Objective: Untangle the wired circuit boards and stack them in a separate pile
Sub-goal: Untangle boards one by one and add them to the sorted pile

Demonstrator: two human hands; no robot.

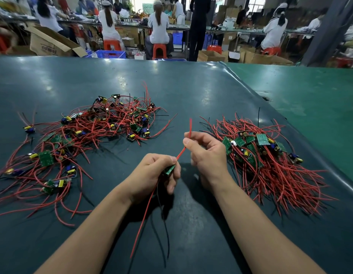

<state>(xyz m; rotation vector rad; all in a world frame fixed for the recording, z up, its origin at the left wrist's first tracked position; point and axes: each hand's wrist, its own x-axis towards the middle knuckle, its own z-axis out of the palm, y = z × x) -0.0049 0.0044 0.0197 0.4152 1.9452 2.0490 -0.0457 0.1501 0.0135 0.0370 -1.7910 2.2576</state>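
Item 1: circuit board [168, 169], one, small and green, gripped in the curled fingers of the left hand [153, 175] above the tabletop [191, 91]; mostly hidden by the fingers. Its red wire [180, 153] rises to the right hand [206, 153], whose thumb and forefinger pinch it; a second red lead and black leads hang below the left hand.

Item 2: tangled pile [88, 135], one, left of the hands; boards with red and black wires knotted together (count not possible, well over a dozen boards showing).

Item 3: sorted pile [266, 155], one, right of the hands; boards bunched together, wires fanned toward the near edge; several boards buried.

Item 4: blue crate [110, 54], cardboard boxes [53, 44], red stools [159, 51] beyond the tabletop; contents indistinct. Seated workers [158, 24] blurred.
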